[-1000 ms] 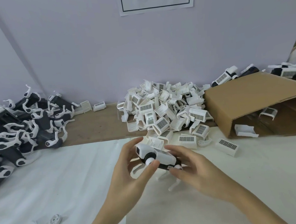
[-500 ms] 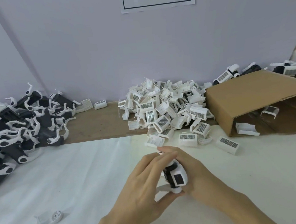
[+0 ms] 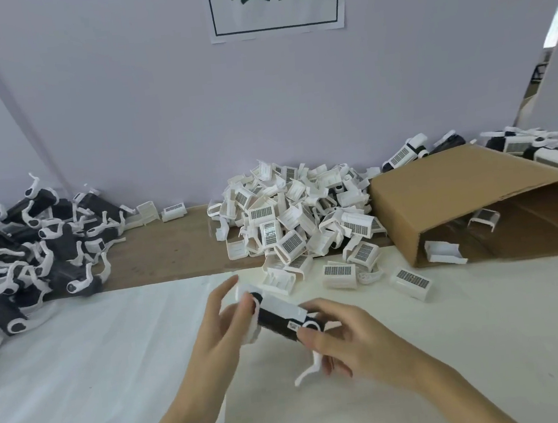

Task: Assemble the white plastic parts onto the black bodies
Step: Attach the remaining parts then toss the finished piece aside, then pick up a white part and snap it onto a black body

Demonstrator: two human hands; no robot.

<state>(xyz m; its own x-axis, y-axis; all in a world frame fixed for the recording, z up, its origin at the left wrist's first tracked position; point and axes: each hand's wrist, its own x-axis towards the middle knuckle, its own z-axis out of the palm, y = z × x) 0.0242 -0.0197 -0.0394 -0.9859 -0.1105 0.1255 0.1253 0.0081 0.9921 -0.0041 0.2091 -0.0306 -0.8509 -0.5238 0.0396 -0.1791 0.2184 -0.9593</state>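
Over on the left of the bench lies a heap of black bodies (image 3: 31, 258) with white arms already on, and behind the hands a big pile of white plastic parts (image 3: 300, 216) still waits, so I'd judge plenty remains. At the middle, the left hand (image 3: 225, 323) pinches one end of a black body (image 3: 278, 318) carrying a white cover, held above the cloth. Its other end is gripped by the right hand (image 3: 349, 338), fingers curled; beyond it a cardboard box (image 3: 457, 189) lies tipped.
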